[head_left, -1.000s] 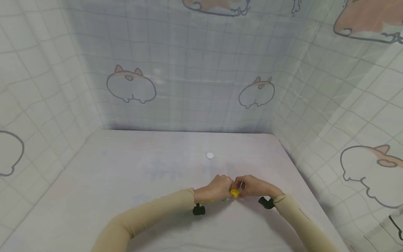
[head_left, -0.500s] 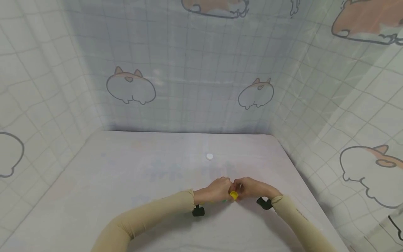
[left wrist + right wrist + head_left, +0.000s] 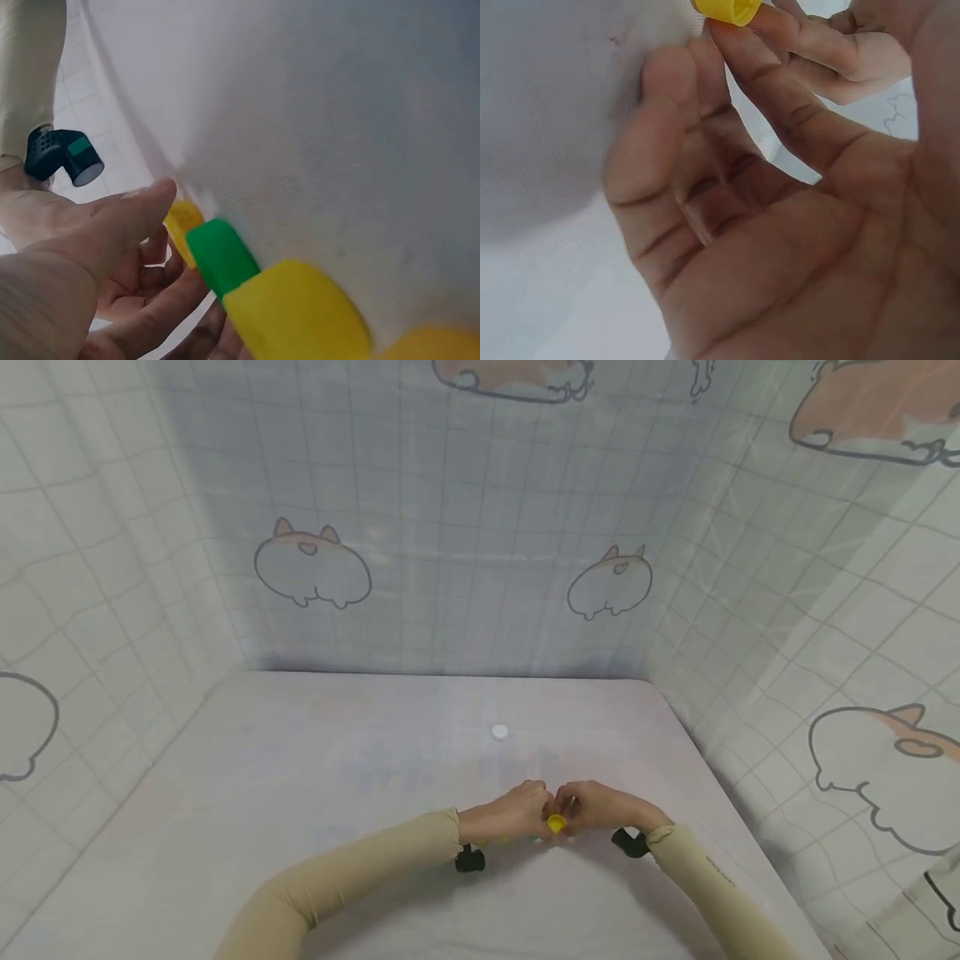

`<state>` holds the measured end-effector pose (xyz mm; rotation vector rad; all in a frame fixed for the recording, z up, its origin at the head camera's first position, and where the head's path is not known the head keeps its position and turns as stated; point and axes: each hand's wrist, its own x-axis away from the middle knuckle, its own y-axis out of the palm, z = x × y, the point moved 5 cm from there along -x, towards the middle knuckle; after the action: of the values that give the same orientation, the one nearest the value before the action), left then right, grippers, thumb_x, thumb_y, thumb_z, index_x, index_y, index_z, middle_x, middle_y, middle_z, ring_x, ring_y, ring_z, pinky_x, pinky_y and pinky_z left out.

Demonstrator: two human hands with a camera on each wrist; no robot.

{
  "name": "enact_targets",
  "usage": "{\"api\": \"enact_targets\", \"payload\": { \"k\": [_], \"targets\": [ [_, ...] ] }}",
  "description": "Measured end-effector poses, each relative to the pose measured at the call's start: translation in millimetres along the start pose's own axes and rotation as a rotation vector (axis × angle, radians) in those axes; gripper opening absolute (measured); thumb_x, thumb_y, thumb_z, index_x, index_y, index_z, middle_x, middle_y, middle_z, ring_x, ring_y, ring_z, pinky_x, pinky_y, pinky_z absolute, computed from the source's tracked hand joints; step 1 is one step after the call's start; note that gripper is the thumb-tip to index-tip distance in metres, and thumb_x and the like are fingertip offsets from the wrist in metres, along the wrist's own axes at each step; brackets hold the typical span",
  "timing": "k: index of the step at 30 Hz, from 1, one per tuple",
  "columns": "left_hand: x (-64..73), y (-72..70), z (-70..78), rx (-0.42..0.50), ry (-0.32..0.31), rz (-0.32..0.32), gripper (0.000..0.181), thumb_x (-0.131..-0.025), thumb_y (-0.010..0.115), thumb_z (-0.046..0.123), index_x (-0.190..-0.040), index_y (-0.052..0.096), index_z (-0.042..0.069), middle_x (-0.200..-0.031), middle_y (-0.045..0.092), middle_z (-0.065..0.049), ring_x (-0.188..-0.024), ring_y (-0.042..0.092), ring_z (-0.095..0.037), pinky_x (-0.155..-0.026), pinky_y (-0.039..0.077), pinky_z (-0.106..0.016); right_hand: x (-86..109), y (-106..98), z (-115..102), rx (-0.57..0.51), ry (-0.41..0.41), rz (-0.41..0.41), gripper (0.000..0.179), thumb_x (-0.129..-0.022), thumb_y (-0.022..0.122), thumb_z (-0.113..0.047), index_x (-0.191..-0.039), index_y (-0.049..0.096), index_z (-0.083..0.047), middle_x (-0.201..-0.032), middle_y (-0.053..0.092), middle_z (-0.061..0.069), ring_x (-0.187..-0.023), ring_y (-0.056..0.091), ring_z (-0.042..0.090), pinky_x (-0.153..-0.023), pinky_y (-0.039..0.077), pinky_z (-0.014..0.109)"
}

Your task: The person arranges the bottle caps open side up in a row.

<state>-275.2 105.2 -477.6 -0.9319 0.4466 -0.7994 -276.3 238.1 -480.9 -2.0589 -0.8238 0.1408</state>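
Observation:
In the head view both hands meet over the right-middle of the table. My left hand (image 3: 516, 810) grips a row of rounded yellow and green pieces, partly hidden under the palm. The left wrist view shows the row closer: a green piece (image 3: 221, 255) between a small yellow piece and a larger yellow piece (image 3: 300, 315), with an orange-yellow one beyond. At the fingertips between the hands is a small, hollow, cup-like yellow piece (image 3: 557, 823). My right hand (image 3: 600, 806) pinches this yellow piece (image 3: 731, 9) at its fingertips, its other fingers bent below.
A white round disc (image 3: 499, 732) lies on the white-covered table (image 3: 337, 735) beyond the hands. Grid-patterned curtains (image 3: 465, 527) with cartoon animals enclose the back and sides. Each wrist wears a small black camera, such as the left one (image 3: 470, 858).
Both hands stay almost in place. The hollow yellow piece between them has changed its tilt slightly, its opening now showing as a rounder shape.

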Motion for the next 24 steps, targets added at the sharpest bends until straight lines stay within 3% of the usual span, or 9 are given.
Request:
{"api": "enact_targets", "payload": {
  "k": [7, 13, 24],
  "targets": [
    [3.1, -11.7, -8.1, 0.006, -0.007, -0.068, 0.029, -0.073, 0.084, 0.036, -0.095, 0.075, 0.020, -0.088, 0.061, 0.006, -0.078, 0.048, -0.006, -0.067, 0.039, -0.021, -4.8, -7.4, -7.3, 0.009, -0.029, 0.053, 0.019, -0.087, 0.072, -0.028, -0.102, 0.066, -0.017, -0.100, 0.066, -0.005, -0.081, 0.060, 0.011, -0.069, 0.051, 0.025],
    [6.2, -27.6, -20.4, 0.121, -0.097, -0.079, 0.033, -0.077, 0.082, 0.033, -0.104, 0.073, 0.016, -0.106, 0.065, 0.004, -0.098, 0.056, -0.010, -0.081, 0.048, -0.026, -15.7, -12.0, -14.5, -0.008, -0.051, 0.102, 0.016, -0.091, 0.068, -0.028, -0.102, 0.067, -0.017, -0.097, 0.066, -0.007, -0.085, 0.060, 0.014, -0.070, 0.050, 0.024],
    [6.4, -56.0, -45.5, 0.122, -0.119, -0.022, 0.029, -0.077, 0.082, 0.023, -0.100, 0.072, 0.009, -0.094, 0.065, 0.001, -0.082, 0.057, -0.009, -0.070, 0.048, -0.021, -40.6, -22.8, -23.7, -0.003, -0.042, 0.176, 0.013, -0.091, 0.068, -0.026, -0.100, 0.068, -0.018, -0.094, 0.065, -0.007, -0.083, 0.058, 0.015, -0.068, 0.048, 0.024]
  ]
}}
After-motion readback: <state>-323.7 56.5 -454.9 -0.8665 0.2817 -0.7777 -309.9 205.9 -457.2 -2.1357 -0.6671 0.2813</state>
